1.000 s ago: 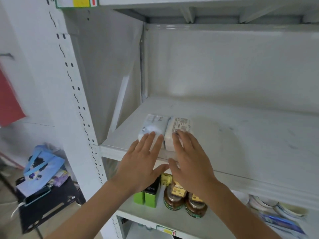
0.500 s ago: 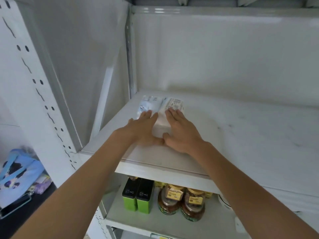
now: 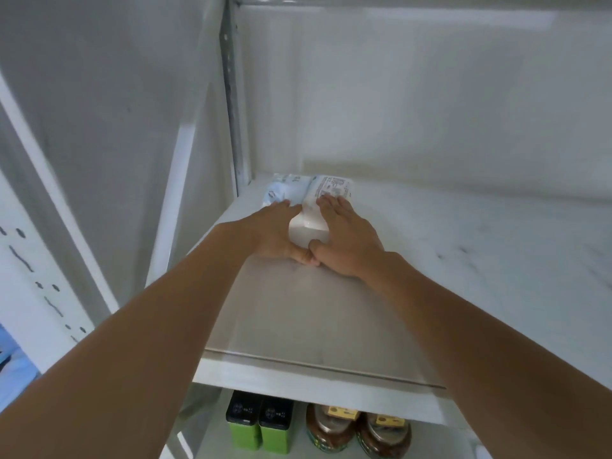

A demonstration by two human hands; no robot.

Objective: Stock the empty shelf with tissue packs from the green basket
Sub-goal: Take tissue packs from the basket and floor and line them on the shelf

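Two tissue packs lie side by side near the back left corner of the white shelf (image 3: 463, 260). The left pack (image 3: 284, 190) is pale blue and the right pack (image 3: 334, 187) is white with printed text. My left hand (image 3: 275, 233) lies flat on the left pack. My right hand (image 3: 347, 240) lies flat on the right pack. Both thumbs meet at the packs' near ends. Both forearms reach deep over the shelf. The green basket is out of view.
The shelf's metal back post (image 3: 231, 94) and side wall stand just left of the packs. The shelf below holds two green tins with black lids (image 3: 258, 425) and two brown jars (image 3: 357, 429). A perforated upright (image 3: 33, 276) is at the near left.
Both hands have slid the two packs from the shelf's front edge back toward the rear left corner. My view has moved closer and lower into the shelf.
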